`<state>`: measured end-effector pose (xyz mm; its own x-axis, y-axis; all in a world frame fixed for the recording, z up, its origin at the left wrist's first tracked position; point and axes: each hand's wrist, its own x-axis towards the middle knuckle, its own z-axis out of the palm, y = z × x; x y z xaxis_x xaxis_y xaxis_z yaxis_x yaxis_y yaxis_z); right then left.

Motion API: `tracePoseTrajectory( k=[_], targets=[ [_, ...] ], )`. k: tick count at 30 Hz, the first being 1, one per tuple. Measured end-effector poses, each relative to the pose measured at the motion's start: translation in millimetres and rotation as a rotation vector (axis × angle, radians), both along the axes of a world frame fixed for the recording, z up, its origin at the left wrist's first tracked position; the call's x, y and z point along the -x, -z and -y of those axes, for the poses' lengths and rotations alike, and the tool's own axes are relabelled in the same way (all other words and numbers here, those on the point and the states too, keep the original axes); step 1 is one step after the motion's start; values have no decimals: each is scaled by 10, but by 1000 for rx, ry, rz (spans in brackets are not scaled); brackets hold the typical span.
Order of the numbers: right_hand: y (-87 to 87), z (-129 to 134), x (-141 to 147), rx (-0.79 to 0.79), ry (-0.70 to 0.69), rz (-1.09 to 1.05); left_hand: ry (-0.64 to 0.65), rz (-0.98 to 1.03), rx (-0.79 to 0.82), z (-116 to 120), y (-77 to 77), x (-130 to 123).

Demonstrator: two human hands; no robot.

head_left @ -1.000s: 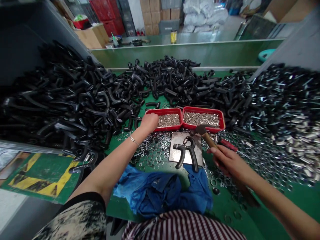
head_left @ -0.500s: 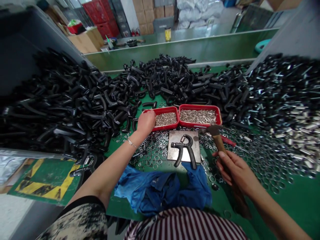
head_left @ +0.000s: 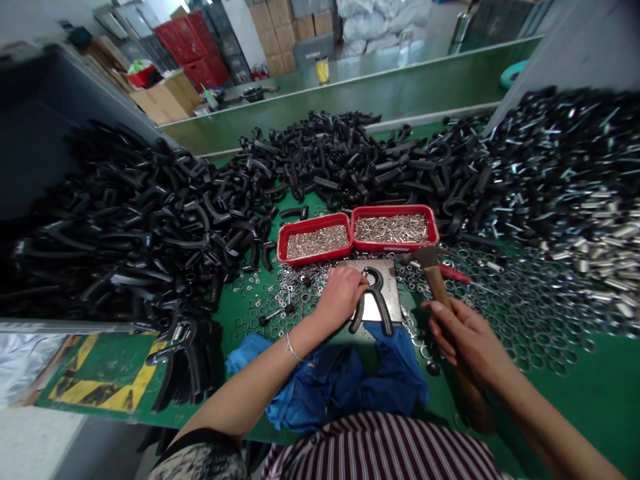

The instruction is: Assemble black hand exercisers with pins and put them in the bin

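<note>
Stacked red plastic crates (head_left: 187,40) stand in the background near cardboard cartons (head_left: 280,27), with white sacks (head_left: 383,17) piled beyond. A yellow can (head_left: 323,70) stands past the green bench panel (head_left: 380,100), and a crumpled blue cloth (head_left: 350,380) lies nearest the person.

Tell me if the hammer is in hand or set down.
In hand: the right hand is closed around the wooden handle of the hammer, its head up beside the steel plate.

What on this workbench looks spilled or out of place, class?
Loose metal washers lie scattered over the green bench around the steel plate, outside the two red trays. They look spilled, because the small metal parts in the trays are kept contained, while these spread freely.
</note>
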<state>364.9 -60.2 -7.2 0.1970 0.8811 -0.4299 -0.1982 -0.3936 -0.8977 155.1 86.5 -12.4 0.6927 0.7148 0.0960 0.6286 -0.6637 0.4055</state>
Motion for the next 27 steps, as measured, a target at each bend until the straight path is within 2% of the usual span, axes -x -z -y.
tracePoseTrajectory(
  k=[6,11,15,18,22,25,27],
  targets=[
    [83,4,51,4,-27,-18,23,-77,-143,40,45,-43],
    [119,7,72,5,-59,-4,185,-186,-343,107,101,-40],
    [105,28,86,10,-88,39,220,-201,-321,125,130,-29],
    [53,50,32,41,-146,159,156,-86,-207,133,104,20],
    [-178,81,-106,27,-360,544,-26,12,-167,285,-1,144],
    [-425,81,-132,-64,-462,757,-173,-137,-191,499,-55,204],
    [-516,45,-102,-139,-454,856,-176,-266,-163,620,-59,197]
  ],
)
